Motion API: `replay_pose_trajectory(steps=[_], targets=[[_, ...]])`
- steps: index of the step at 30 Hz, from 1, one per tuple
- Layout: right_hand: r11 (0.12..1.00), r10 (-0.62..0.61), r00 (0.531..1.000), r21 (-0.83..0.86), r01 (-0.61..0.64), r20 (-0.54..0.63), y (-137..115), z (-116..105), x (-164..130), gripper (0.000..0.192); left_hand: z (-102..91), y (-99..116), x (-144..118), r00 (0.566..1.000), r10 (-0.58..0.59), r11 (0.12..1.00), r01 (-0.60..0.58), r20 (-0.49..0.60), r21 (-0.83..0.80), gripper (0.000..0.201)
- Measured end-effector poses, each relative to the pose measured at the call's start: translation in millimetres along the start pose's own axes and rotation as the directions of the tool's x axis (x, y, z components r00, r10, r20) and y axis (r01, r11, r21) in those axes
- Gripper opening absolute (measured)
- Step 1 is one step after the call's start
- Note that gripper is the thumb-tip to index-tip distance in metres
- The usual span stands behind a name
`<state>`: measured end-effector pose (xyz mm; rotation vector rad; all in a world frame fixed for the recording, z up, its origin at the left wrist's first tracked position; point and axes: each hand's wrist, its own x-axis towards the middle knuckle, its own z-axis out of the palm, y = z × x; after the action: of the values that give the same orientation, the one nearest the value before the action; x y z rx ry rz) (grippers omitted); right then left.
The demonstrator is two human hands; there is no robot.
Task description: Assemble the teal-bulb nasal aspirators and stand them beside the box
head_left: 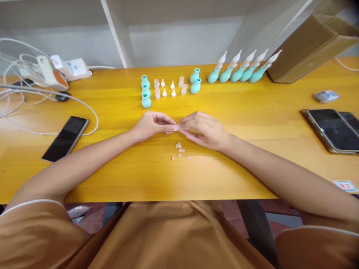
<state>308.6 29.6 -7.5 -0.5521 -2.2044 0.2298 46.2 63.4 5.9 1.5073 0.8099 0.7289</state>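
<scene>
Over the middle of the table, my left hand pinches a small translucent piece between thumb and fingers. My right hand closes on the other side of the same piece; its fingers partly cover it. Several tiny pale pink rings lie scattered on the wood just below my hands. Beyond them stand teal bulbs at the left and two more teal bulbs at the right. Between these are clear cup-like connectors and small white pointed tips.
Several teal bulbs with white nozzles stand in a row beside a cardboard box. Phones lie at the left and right. White cables and chargers crowd the left back. A small clear packet lies at right.
</scene>
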Motion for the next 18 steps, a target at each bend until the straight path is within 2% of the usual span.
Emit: replay_pose_trajectory(steps=[4, 7, 14, 18], targets=[[0.996, -0.054, 0.995, -0.077, 0.048, -0.081, -2.5, 4.0, 0.3, 0.022, 1.7, -3.5, -1.3, 0.999, 0.008, 0.999, -0.009, -0.042, -0.034, 0.05], [0.997, -0.017, 0.993, -0.082, 0.008, -0.115, -6.2, 6.0, 0.2, 0.024, 3.7, -6.1, -2.7, 0.995, 0.049, 0.998, -0.052, -0.087, -0.028, 0.048], [0.996, 0.08, 0.985, -0.025, -0.085, -0.154, -13.4, 8.5, 0.0, 0.022, 9.2, -8.9, -8.5, 0.973, 0.209, 0.978, -0.208, -0.103, 0.018, 0.033], [0.995, 0.101, 0.977, 0.018, -0.099, -0.186, -15.5, 10.3, 0.2, 0.022, 10.4, -8.6, -12.0, 0.936, 0.335, 0.939, -0.32, -0.112, 0.128, 0.024]])
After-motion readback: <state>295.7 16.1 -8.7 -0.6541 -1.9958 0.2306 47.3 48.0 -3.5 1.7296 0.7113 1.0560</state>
